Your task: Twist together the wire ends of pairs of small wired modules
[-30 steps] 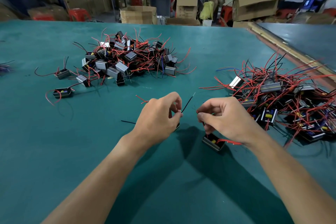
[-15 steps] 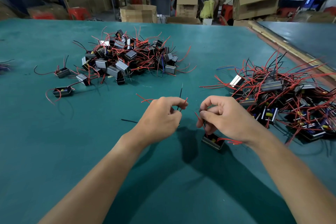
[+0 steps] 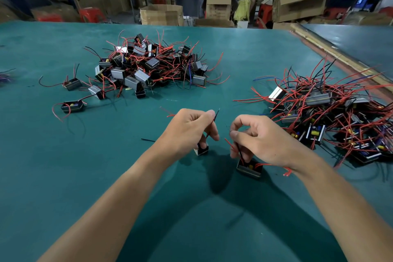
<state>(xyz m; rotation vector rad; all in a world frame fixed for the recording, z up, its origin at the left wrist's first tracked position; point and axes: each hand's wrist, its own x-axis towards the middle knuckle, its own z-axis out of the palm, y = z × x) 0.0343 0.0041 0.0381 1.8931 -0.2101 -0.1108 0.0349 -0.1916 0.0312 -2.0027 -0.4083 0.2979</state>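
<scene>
Between the left hand's (image 3: 191, 128) curled forefinger and thumb runs a thin pair of wires (image 3: 216, 115), pinched there, the tip poking up just past the forefinger's end. The other left fingers are folded in tight beneath. Directly under them sits a small module (image 3: 202, 150), at or just above the table (image 3: 63, 176); which, I cannot tell.

Just right of those fingertips, and apart from them, the right hand (image 3: 262, 139) has every finger curled. Forefinger and thumb bend toward each other in a ring, tips nearly meeting. The lower fingers close round a black wire (image 3: 239, 152) that climbs into them from a second module (image 3: 249, 168) lying on the table right below. A red wire end (image 3: 228, 142) sticks out leftward from these fingers, and a red lead (image 3: 286, 172) trails out from beneath the wrist. The wires in the two hands do not touch.

Beyond the left fingers, well apart, lies the far heap (image 3: 153, 66) of modules. Right of the right fingers spreads the tangled heap (image 3: 329, 112).
</scene>
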